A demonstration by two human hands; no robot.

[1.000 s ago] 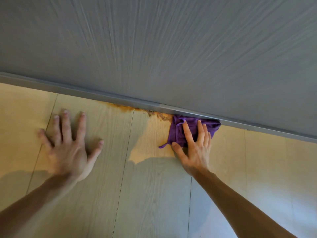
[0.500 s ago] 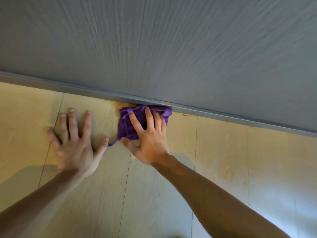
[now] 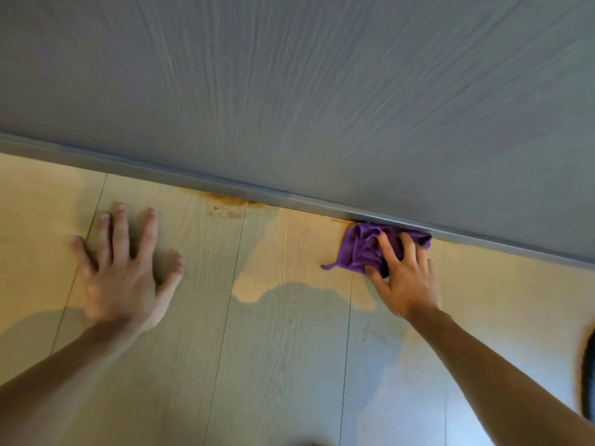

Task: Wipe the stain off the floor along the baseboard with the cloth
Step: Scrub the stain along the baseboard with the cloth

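A crumpled purple cloth [image 3: 362,249] lies on the pale wood floor [image 3: 283,349], pushed against the grey baseboard [image 3: 225,185]. My right hand [image 3: 402,275] presses down on the cloth's right part with spread fingers. An orange-brown stain [image 3: 228,204] runs along the foot of the baseboard, well left of the cloth. My left hand [image 3: 125,268] lies flat on the floor, fingers apart, holding nothing, left of the stain.
A grey, wood-grained wall [image 3: 306,91] rises above the baseboard. A dark object [image 3: 587,375] shows at the right edge. Shadows of my arms and head fall across the floor planks.
My right hand has slid the cloth to the right along the baseboard, uncovering the stain it covered half a second ago. My left hand stays planted on the floor.
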